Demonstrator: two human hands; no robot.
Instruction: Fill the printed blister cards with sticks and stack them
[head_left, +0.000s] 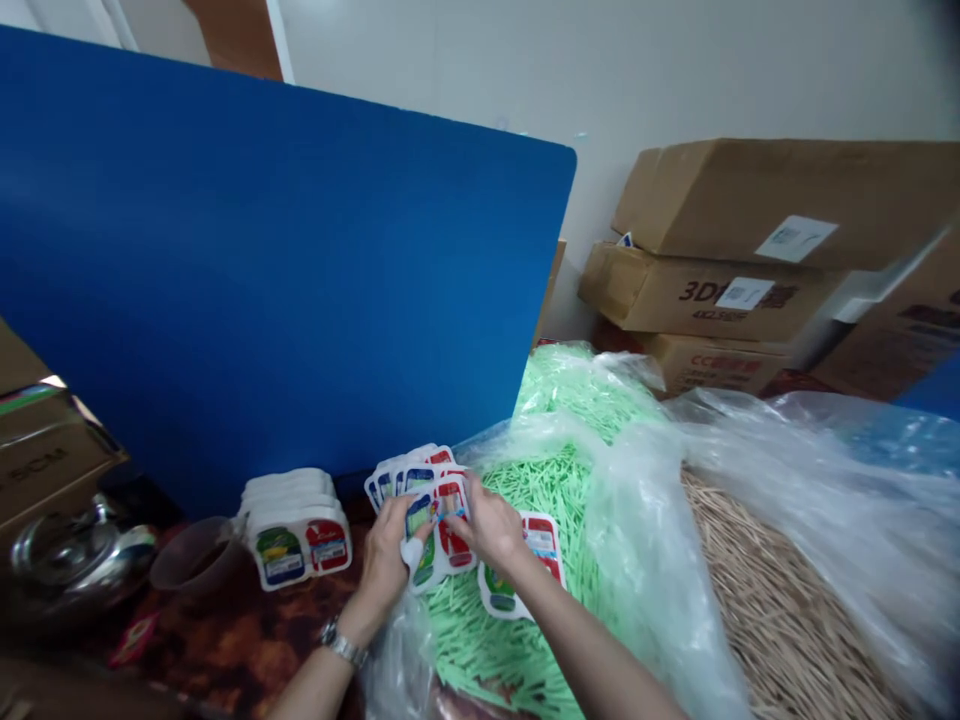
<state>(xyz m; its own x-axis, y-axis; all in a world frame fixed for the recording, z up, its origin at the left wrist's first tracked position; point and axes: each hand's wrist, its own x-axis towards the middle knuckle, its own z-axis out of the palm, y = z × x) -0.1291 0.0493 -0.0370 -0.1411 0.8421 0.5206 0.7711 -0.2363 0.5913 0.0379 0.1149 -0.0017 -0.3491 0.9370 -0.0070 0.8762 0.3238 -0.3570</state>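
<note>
Both my hands hold a white-edged printed card with a green panel and a red panel. My left hand grips its left side, thumb in front, and my right hand grips its right side. Just behind it, several like cards lie fanned out against the blue board. Another card rests on the green sticks, partly covered by my right forearm. To the left of my hands a neat stack of these cards sits on the brown patterned surface.
An upright blue board stands behind the cards. Clear plastic bags surround the green sticks and the brown sticks at right. Cardboard boxes are piled at the back right. A clear tub and a metal pot stand at left.
</note>
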